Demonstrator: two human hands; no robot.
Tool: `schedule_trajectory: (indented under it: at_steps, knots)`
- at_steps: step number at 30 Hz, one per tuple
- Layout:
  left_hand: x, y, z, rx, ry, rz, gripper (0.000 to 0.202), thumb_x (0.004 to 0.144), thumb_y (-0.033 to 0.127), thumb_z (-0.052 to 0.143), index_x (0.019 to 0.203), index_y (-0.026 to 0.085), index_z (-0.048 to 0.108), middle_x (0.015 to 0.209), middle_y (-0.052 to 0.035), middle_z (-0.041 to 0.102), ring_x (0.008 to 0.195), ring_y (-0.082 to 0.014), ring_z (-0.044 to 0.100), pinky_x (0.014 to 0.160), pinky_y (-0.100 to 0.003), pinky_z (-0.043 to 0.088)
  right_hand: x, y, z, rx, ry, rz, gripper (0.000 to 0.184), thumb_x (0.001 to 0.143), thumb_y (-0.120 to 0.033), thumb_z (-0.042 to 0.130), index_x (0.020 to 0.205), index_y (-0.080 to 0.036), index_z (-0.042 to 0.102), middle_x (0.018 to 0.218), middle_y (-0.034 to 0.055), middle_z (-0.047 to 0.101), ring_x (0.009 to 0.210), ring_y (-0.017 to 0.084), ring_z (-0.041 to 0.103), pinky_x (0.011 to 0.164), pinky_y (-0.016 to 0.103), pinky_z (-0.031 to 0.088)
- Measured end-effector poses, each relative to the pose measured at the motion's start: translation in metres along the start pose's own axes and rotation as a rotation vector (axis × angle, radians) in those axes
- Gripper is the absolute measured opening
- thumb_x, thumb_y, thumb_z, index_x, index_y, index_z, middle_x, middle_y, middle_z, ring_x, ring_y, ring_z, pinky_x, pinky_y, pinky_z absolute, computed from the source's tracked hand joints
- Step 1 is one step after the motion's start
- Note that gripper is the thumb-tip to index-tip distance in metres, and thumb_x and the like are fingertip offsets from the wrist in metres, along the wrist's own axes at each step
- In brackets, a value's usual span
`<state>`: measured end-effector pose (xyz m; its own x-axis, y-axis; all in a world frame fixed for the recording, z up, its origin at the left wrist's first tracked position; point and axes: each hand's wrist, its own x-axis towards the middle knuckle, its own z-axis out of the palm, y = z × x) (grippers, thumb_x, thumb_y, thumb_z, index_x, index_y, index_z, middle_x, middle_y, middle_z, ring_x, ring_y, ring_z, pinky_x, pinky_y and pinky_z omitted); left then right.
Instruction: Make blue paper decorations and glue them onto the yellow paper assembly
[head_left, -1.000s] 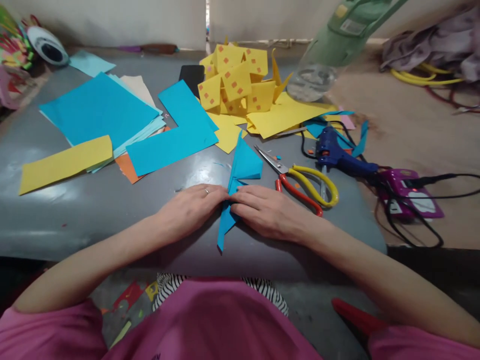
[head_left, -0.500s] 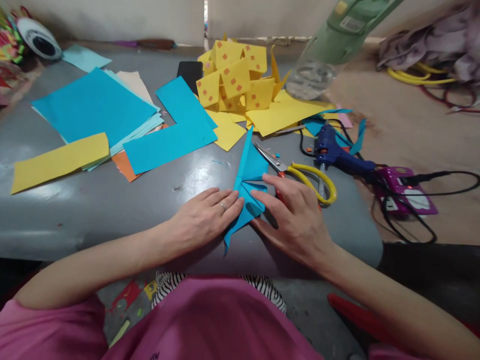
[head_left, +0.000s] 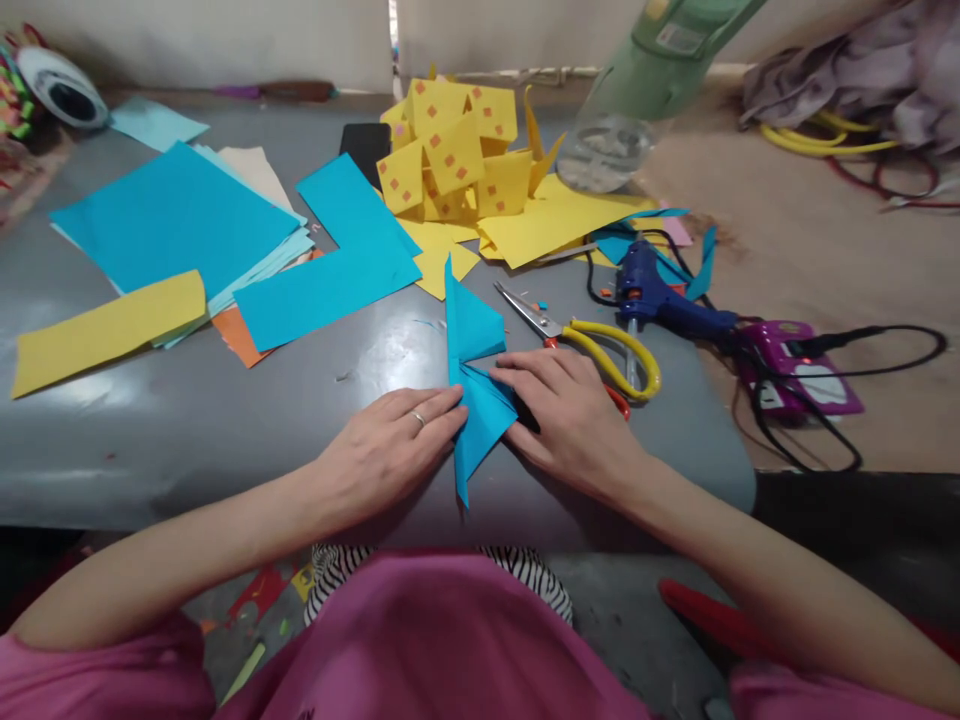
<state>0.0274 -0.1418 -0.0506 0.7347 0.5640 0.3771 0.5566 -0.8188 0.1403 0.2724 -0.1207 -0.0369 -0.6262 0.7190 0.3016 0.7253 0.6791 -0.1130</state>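
Note:
A folded blue paper shape point(head_left: 472, 380) lies on the grey table point(head_left: 187, 420) near its front edge, one long point aimed away from me and one toward me. My left hand point(head_left: 390, 445) rests flat on the table with its fingers stretched out and its fingertips pressing the paper's left edge. My right hand point(head_left: 570, 410) lies on the paper's right side, fingers extended and pressing a flap down. Neither hand has lifted the paper.
Yellow-and-red scissors point(head_left: 592, 345) lie just right of the paper, then a blue glue gun point(head_left: 660, 295) and a purple device point(head_left: 795, 365) with black cords. Blue sheets point(head_left: 180, 215), a yellow strip point(head_left: 105, 330) and a yellow patterned paper model point(head_left: 450, 150) lie farther back.
My right hand lifted a flap of the blue paper and has now pressed it back down. The paper has turned slightly, and my left hand stayed on its left edge.

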Motion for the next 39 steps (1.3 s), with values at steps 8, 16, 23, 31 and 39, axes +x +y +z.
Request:
schedule_trajectory:
  at_steps: [8, 16, 23, 31, 39]
  knots:
    - [0.001, 0.001, -0.005, 0.023, -0.086, 0.015, 0.038, 0.104, 0.028, 0.045, 0.133, 0.008, 0.059, 0.139, -0.0138, 0.064, 0.128, -0.0262, 0.062, 0.108, -0.043, 0.053, 0.001, -0.003, -0.008, -0.169, -0.045, -0.153, 0.038, 0.097, -0.033, 0.049, 0.12, -0.008, 0.067, 0.111, 0.0151, 0.073, 0.096, 0.031, 0.062, 0.084, 0.044, 0.039]
    - [-0.003, 0.001, -0.006, 0.015, -0.117, -0.056, 0.047, 0.104, 0.041, 0.043, 0.138, 0.012, 0.057, 0.146, -0.0127, 0.059, 0.136, -0.0274, 0.056, 0.114, -0.047, 0.046, -0.003, 0.002, -0.008, -0.128, -0.044, -0.196, 0.079, 0.094, -0.076, 0.036, 0.128, -0.011, 0.065, 0.115, 0.0142, 0.072, 0.102, 0.03, 0.059, 0.091, 0.046, 0.035]
    - [0.004, 0.002, -0.003, 0.009, -0.14, -0.14, 0.051, 0.104, 0.038, 0.041, 0.143, 0.007, 0.05, 0.153, -0.0166, 0.051, 0.142, -0.0259, 0.049, 0.117, -0.044, 0.041, 0.0, -0.011, -0.001, -0.138, -0.024, -0.055, 0.043, 0.101, -0.047, 0.05, 0.129, -0.019, 0.067, 0.117, 0.0127, 0.07, 0.1, 0.03, 0.058, 0.09, 0.046, 0.036]
    - [0.012, 0.005, -0.012, 0.077, -0.251, -0.153, 0.063, 0.102, 0.053, 0.039, 0.142, 0.006, 0.053, 0.153, -0.0173, 0.05, 0.144, -0.0313, 0.046, 0.12, -0.051, 0.033, -0.001, -0.009, 0.001, -0.084, -0.024, -0.032, 0.045, 0.099, -0.048, 0.052, 0.129, -0.018, 0.066, 0.123, 0.0144, 0.069, 0.106, 0.032, 0.058, 0.092, 0.049, 0.038]
    - [0.035, -0.012, -0.02, 0.076, -0.485, -0.188, 0.103, 0.086, 0.08, 0.045, 0.155, 0.004, 0.033, 0.164, -0.0201, 0.031, 0.151, -0.0382, 0.03, 0.122, -0.055, 0.025, 0.006, -0.006, -0.004, 0.016, -0.085, -0.064, 0.042, 0.101, -0.044, 0.051, 0.129, -0.016, 0.064, 0.134, 0.0143, 0.067, 0.121, 0.033, 0.058, 0.099, 0.052, 0.037]
